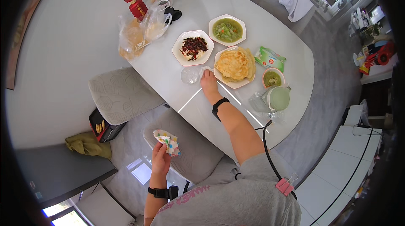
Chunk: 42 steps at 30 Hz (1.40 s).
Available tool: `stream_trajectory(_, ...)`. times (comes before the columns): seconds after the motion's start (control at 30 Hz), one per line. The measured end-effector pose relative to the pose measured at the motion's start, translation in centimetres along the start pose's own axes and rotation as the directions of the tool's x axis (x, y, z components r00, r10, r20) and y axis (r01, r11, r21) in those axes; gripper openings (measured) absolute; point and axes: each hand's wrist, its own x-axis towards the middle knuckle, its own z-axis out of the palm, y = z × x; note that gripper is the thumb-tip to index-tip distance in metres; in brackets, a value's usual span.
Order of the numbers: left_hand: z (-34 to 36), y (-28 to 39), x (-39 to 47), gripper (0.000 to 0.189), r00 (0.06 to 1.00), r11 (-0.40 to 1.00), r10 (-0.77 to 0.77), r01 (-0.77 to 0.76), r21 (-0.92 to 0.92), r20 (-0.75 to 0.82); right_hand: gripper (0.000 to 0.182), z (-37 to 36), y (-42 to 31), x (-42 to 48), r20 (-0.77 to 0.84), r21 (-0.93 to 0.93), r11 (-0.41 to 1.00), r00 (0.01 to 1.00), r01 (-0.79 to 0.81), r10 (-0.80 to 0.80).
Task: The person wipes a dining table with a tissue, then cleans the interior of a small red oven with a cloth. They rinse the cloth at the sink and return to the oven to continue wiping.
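Note:
My left hand holds a crumpled paper with coloured dots, up over a grey chair seat. My right hand reaches onto the white table, its fingertips on a crumpled white tissue. That tissue lies between a clear glass and a plate of flatbreads. Beyond stand a bowl of dark shredded food and a bowl of green vegetable soup. Right of the flatbreads are a green pack of wipes and a small bowl of green soup.
A clear pitcher with a pale green lid stands near the right table edge. Plastic bags and a red pump bottle are at the far left. Grey chairs flank the table; a black cable hangs beside my right arm.

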Motion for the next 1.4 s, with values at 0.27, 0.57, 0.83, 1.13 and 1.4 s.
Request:
stream_trajectory(0.27,-0.4,0.8,-0.8,0.034,0.998,0.998,0.061,-0.061,-0.014,0.018,0.015,-7.7,2.4,-9.3,0.163,0.042,0.995,0.983,-0.089,0.081)
stream_trajectory(0.57,0.1,0.4,-1.6,0.034,0.997,0.999,0.04,-0.041,0.018,0.065,0.031,-16.5,6.5,-19.8,0.313,0.148,0.863,0.85,-0.483,0.423)
stream_trajectory(0.83,1.4,-0.8,-1.6,0.035,0.998,0.998,0.056,-0.057,0.025,0.036,0.024,-5.8,0.8,-4.5,0.005,0.193,0.979,0.998,-0.066,0.067)
stream_trajectory(1.13,-1.1,-0.3,-3.6,0.035,0.995,0.995,0.095,-0.095,0.001,-0.04,0.02,-3.2,0.9,-1.6,0.15,0.44,0.822,0.932,-0.361,0.329)
stream_trajectory(1.4,-0.7,-0.7,-3.6,0.035,0.992,0.995,0.094,-0.096,-0.018,-0.079,0.024,-2.8,3.0,0.3,0.19,0.493,0.747,0.893,-0.446,0.407)
